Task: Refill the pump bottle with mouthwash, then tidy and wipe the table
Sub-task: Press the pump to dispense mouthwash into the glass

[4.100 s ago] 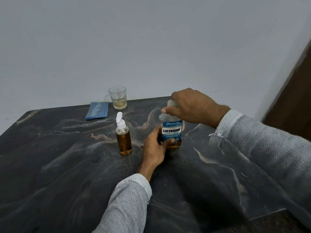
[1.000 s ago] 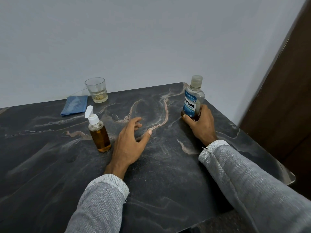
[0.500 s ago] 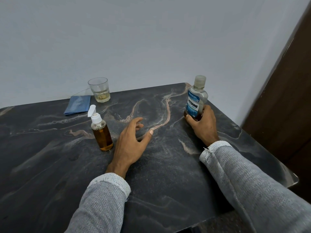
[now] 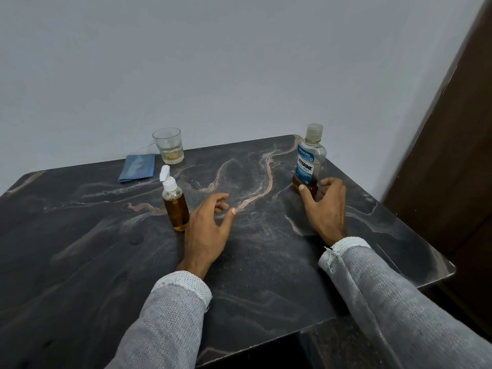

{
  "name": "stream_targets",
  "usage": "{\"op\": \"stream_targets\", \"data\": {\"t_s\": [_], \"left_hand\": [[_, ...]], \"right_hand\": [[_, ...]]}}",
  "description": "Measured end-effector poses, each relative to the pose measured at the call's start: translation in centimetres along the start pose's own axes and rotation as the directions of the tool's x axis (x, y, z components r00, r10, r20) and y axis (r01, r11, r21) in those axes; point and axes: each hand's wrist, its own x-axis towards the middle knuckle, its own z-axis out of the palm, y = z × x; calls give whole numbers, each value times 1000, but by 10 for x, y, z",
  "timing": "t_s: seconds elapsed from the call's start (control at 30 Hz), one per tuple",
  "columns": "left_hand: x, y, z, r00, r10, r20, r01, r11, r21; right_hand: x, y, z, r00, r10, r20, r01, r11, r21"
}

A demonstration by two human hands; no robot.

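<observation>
The right hand [image 4: 326, 209] has its fingers [image 4: 304, 194] loosely apart at the base of the capped mouthwash bottle [image 4: 310, 161]; whether they grip it is unclear. A careless pull away could tip it. The left hand [image 4: 209, 227], fingers spread, hovers beside the pump bottle [image 4: 176, 206]. Beyond them on the dark marbled counter [image 4: 266, 262] are a glass [image 4: 169, 146] and blue cloth [image 4: 138, 167], against a pale wall.
</observation>
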Motion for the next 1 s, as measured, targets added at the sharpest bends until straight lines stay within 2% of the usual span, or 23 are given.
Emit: {"op": "stream_targets", "data": {"t_s": [0.17, 0.23, 0.33, 0.5, 0.77, 0.9, 1.0], "left_hand": [[-25, -1, -35, 980, -55, -190, 53, 998, -19], [-31, -5, -51, 958, -119, -261, 108, 993, -55], [-34, -12, -69, 922, -213, -323, 189, 976, -105], [-30, -25, -87, 900, -289, -326, 251, 955, -156], [-21, -47, -98, 915, -300, -270, 263, 951, -163], [-19, -57, -100, 921, -309, -236, 273, 947, -171], [-17, -60, -98, 943, -310, -125, 286, 942, -178]], "right_hand": [[-32, -19, 9, 994, -56, 90, 52, 998, 45], [-45, -32, 20, 974, -123, 191, 111, 991, 77], [-65, -56, 42, 904, -231, 360, 188, 970, 151], [-90, -97, 81, 786, -299, 541, 170, 946, 276], [-103, -139, 122, 637, -389, 666, 135, 907, 400], [-102, -139, 129, 714, -382, 587, 169, 907, 384], [-105, -136, 133, 774, -374, 511, 200, 910, 362]]}}
